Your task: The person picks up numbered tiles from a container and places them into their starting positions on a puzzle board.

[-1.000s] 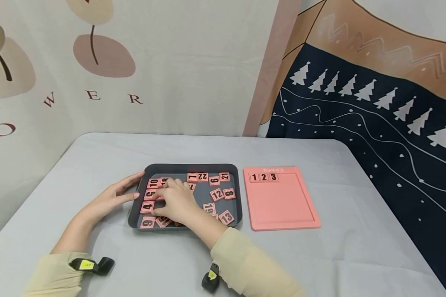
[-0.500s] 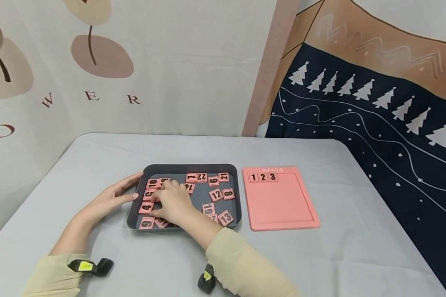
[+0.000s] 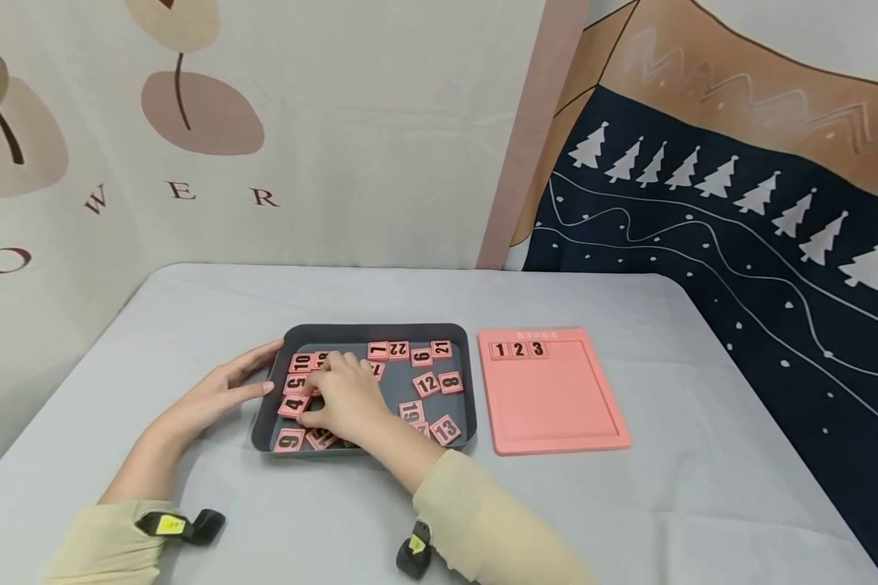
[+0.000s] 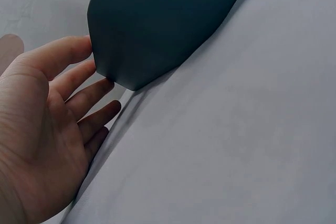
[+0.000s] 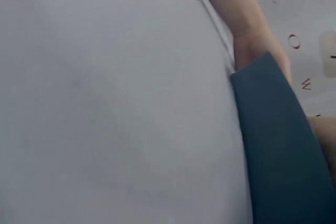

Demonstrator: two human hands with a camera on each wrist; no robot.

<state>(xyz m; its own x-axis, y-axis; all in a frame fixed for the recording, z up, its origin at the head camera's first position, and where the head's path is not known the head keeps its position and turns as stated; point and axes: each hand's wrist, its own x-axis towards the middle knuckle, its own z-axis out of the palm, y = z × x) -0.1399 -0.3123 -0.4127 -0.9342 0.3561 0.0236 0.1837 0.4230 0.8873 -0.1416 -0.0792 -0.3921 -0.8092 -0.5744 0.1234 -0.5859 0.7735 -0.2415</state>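
A dark grey tray (image 3: 366, 331) lies on the table with several pink number tiles loose in it. My left hand (image 3: 215, 388) rests against its left side, fingers extended, thumb at the rim; the left wrist view shows the fingertips at the tray's outer wall (image 4: 157, 30). My right hand (image 3: 347, 398) reaches into the tray with bent fingers, thumb and index fingertips at the right end of the number 4 tile (image 3: 293, 405), which sits slightly askew. Beneath this hand some tiles are covered. In the right wrist view the tray's wall (image 5: 278, 140) hides the fingers.
Right of the tray lies a pink puzzle board (image 3: 549, 406) with the 1, 2 and 3 tiles (image 3: 518, 349) in its top row. A white cloth (image 3: 702, 455) covers the table; printed curtains (image 3: 380, 162) hang behind.
The number 4 tile has turned a little and shifted toward the right hand. The left hand keeps its place at the tray, and the board's tiles are unchanged.
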